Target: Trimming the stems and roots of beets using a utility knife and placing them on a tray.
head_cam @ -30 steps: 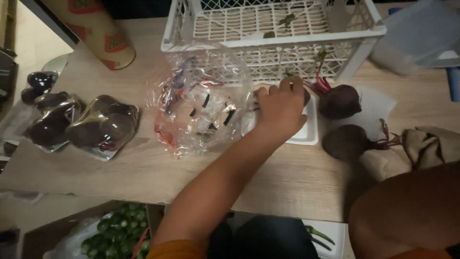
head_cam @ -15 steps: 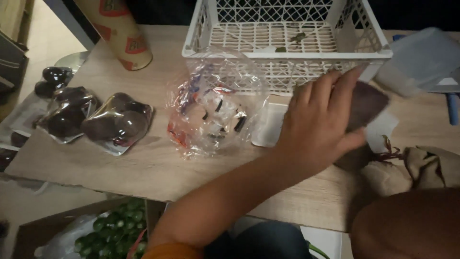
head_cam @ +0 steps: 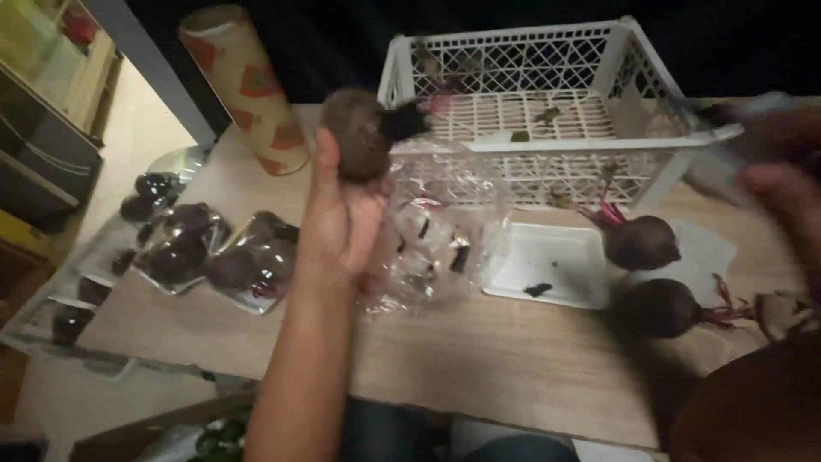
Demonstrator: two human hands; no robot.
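The person's left hand [head_cam: 342, 218] is raised above the wooden table [head_cam: 479, 359], its fingers [head_cam: 323, 167] wrapped around a dark round beetroot [head_cam: 357, 133] and clamped on it. The beetroot sits at the top of the grip, its stub of stalk pointing to the right, towards the white plastic crate [head_cam: 547, 94]. It hangs in the air over the left end of the table, in front of the crate's left corner, and touches nothing but the hand.

The right hand [head_cam: 782, 192] shows at the right edge of the view, heavily blurred. Whether its fingers are apart or together cannot be told, nor whether it holds anything.

Under the raised hand lies a crumpled clear plastic bag [head_cam: 432, 244] with red and dark print. Just right of it is a shallow white tray [head_cam: 552, 265] carrying a small dark scrap. Two more beetroots lie on the table right of the tray: one [head_cam: 641, 241] with red stalks pointing up towards the crate, the other [head_cam: 658, 306] nearer the person, its red root trailing right. The crate stands at the back of the table with a few leaf scraps on its floor.

At the table's left end lie packs of dark beetroots sealed in clear film [head_cam: 222, 257], close together. Behind them leans a cardboard tube [head_cam: 248, 85] printed with red shapes.
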